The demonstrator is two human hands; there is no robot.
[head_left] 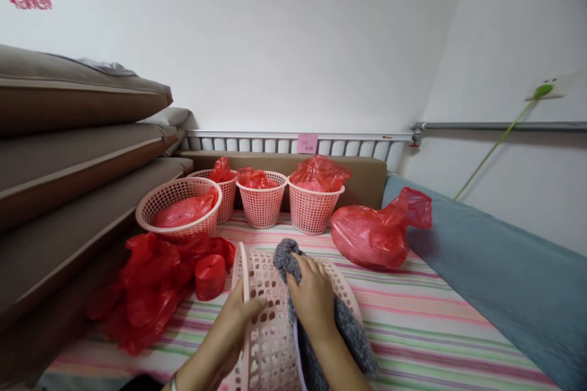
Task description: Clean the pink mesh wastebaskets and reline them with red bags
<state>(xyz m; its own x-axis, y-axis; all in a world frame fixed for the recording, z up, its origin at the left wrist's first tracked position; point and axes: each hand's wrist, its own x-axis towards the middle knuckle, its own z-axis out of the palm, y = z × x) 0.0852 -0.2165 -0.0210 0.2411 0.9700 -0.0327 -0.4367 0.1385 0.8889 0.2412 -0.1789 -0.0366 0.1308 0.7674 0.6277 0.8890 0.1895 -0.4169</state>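
Note:
A pink perforated basket (270,342) lies on its side on the striped sheet (413,317), its rim toward the left. My left hand (241,317) grips that rim, with the thumb on the basket's outer wall. My right hand (314,296) is closed on a grey fuzzy cloth (353,330) and presses it against the basket's side. Part of the cloth bunches up beyond my fingers, and the rest hangs down under my right forearm. Left of the basket are a red roll (210,277) and a crumpled heap of red plastic bags (151,287).
Several pink baskets holding red bags, one of them (260,204), stand along the back. A tied red bag (371,235) lies right of them. Stacked cushions (68,153) rise at the left. A radiator (362,146) runs along the wall.

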